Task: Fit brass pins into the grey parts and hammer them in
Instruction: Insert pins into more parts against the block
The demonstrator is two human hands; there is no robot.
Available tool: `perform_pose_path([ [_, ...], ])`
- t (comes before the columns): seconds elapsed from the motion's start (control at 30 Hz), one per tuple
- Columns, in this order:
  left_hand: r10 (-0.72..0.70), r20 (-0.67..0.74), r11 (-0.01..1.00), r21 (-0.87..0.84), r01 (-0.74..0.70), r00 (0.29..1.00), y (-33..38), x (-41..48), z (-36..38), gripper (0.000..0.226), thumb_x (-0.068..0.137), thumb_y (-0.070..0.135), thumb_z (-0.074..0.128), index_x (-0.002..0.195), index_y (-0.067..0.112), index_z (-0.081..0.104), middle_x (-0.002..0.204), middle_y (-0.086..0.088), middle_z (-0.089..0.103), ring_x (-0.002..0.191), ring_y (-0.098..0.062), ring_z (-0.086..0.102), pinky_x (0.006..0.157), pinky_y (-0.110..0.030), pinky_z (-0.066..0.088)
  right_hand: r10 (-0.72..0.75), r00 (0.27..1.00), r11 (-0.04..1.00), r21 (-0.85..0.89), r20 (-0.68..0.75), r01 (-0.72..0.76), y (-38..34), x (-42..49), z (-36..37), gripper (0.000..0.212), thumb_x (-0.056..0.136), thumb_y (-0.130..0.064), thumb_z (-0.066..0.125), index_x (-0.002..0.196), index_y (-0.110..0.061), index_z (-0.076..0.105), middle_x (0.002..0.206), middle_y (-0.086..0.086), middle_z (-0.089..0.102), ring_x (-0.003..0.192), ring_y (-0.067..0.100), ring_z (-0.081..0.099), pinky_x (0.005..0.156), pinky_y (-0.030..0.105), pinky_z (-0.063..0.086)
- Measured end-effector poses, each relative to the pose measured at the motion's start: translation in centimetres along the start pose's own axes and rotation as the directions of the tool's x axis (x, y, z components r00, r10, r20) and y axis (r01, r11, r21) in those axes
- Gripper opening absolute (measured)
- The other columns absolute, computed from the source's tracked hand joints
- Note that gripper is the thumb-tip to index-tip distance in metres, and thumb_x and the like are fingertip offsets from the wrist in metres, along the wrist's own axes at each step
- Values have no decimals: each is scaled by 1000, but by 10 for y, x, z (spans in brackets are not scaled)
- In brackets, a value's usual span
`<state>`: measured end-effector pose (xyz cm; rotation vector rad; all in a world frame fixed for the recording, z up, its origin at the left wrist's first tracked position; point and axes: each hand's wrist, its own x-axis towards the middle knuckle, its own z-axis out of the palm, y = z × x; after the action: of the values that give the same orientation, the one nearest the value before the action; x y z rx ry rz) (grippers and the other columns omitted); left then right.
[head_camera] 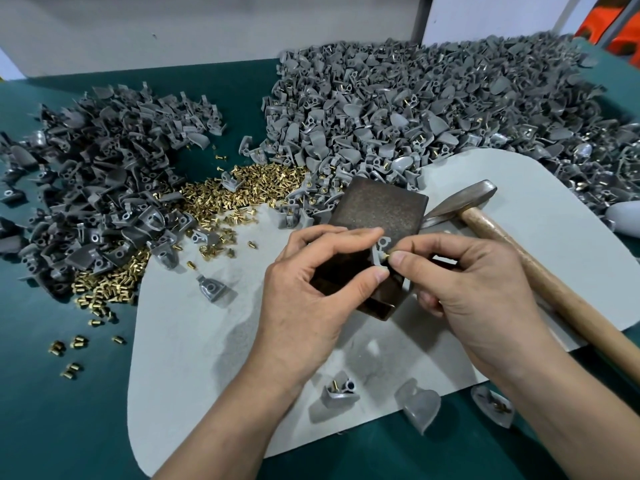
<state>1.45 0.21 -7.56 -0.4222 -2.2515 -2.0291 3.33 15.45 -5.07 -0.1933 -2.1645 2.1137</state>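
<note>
Centre frame, I see both hands meeting over the dark metal block (pixel 377 209).
- Left hand (pixel 311 282): thumb and forefinger pinch one grey part (pixel 380 252), other fingers curled under.
- Right hand (pixel 474 282): thumb and forefinger tips pinch a brass pin (pixel 387 253), its tip right at the part's lower edge. I can't tell if it's seated in a hole.
- Hammer (pixel 460 202) lies untouched right of the block, head against the block's right edge, wooden handle running to lower right under the right wrist.
- Block and hammer sit on a pale mat (pixel 207 341) on the green table (pixel 52 393).
- Loose pin heap (pixel 221 195) left of the block; dark grey pile (pixel 104 161) at left; lighter pile (pixel 415 98), many showing pins, across upper right.
- A few single parts near the mat's lower edge.
</note>
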Motion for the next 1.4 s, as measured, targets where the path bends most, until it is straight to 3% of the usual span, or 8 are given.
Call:
perform_pose_path([
  [0.2,9,-2,1000,14,-9,1000,-1,1,-1,32,70,20,81,100,29,73,107,2,67,111,-9,59,97,-20,45,6,1000,1000,18,-14,-6,2,-1,1,9,63,-25,76,70,-19,76,54,0,53,40,6,38,39,15,31],
  [0.37,14,-19,1000,2,-14,1000,0,1,1,30,69,25,81,98,30,73,104,6,67,110,-12,60,95,-21,46,-15,999,1000,17,-40,16,4,-3,4,6,72,-14,75,70,-20,75,55,1,53,41,5,38,40,14,32],
  [0.6,19,-32,1000,0,-19,999,1,1,2,30,68,25,80,96,31,73,100,11,68,109,-13,60,95,-22,46,19,997,997,81,-72,-13,5,-4,7,3,70,-15,75,70,-18,75,55,6,48,40,6,35,40,15,31],
  [1.4,12,-24,1000,-15,-12,1000,-2,1,1,30,68,26,80,98,27,74,104,6,68,111,-15,60,97,-25,46,-35,998,999,14,-49,36,5,-3,3,5,72,-16,77,71,-22,76,53,-9,58,44,-1,46,46,6,34],
])
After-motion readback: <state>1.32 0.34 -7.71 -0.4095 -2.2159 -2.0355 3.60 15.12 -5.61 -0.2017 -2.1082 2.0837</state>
